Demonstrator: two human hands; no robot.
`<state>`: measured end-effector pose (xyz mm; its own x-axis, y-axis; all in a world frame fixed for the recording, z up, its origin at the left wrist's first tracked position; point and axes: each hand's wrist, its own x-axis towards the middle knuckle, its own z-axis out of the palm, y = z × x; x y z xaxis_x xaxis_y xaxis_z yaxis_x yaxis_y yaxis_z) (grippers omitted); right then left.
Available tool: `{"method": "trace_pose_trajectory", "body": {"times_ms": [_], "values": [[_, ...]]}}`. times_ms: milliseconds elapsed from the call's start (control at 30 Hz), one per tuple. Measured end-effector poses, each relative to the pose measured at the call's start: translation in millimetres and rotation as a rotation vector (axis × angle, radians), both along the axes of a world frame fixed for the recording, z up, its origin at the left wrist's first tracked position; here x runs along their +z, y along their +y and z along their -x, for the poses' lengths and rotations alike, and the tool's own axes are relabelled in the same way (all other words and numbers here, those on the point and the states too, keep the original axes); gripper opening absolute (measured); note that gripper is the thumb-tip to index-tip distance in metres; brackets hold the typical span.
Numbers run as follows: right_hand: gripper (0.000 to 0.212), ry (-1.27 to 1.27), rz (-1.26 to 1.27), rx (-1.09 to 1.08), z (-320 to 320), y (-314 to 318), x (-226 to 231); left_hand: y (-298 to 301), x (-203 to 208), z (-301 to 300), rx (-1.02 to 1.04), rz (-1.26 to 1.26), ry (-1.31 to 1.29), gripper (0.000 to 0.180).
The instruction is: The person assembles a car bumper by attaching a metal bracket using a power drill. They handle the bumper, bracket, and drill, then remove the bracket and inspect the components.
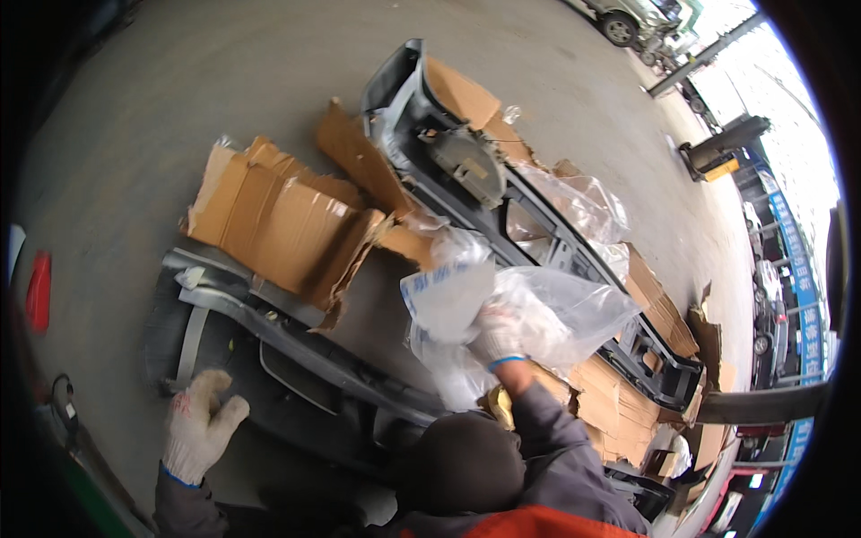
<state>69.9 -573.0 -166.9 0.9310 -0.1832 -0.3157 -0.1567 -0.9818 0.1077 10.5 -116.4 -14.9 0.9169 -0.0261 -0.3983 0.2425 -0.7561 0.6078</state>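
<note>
In a white knit glove with a blue cuff, my right hand point(504, 330) is closed on a clear plastic bag point(583, 300). A pale piece with blue print point(448, 298) hangs in front of its fingers, and more crumpled film trails below. Under and beyond the bag lies a long black car bumper point(556, 242), inner side up, with a grey bracket point(468, 166) on it. My left hand point(202, 426), gloved alike, holds nothing, its thumb apart from the bent fingers. It is beside the end of a second dark bumper point(332, 359) with a grey metal bar.
Torn brown cardboard point(278, 215) lies between the bumpers, with more cardboard point(619, 403) under the far bumper's right end. A red object point(39, 291) stands at far left. At upper right are a parked vehicle point(619, 27) and a post point(708, 54).
</note>
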Motion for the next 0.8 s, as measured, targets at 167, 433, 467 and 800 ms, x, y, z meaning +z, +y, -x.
{"method": "trace_pose_trajectory", "body": {"times_ms": [167, 433, 467, 800], "values": [[0.088, -0.523, 0.132, 0.135, -9.9, -167.3, 21.8, 22.5, 8.0, -13.6, 0.056, -0.014, -0.158, 0.047], [0.047, -0.082, -0.266, 0.045, 92.8, -151.3, -144.0, 55.2, 21.6, -29.2, 0.68, 0.453, -0.168, 0.035], [0.052, 0.043, -0.244, 0.038, 65.5, -35.0, -84.9, 65.6, 11.8, -9.2, 0.755, 0.491, -0.144, 0.034], [0.051, -0.939, -0.337, 0.233, 69.9, 40.5, 47.9, 79.5, -3.6, -22.9, 0.959, 1.008, -0.043, 0.028]]}}
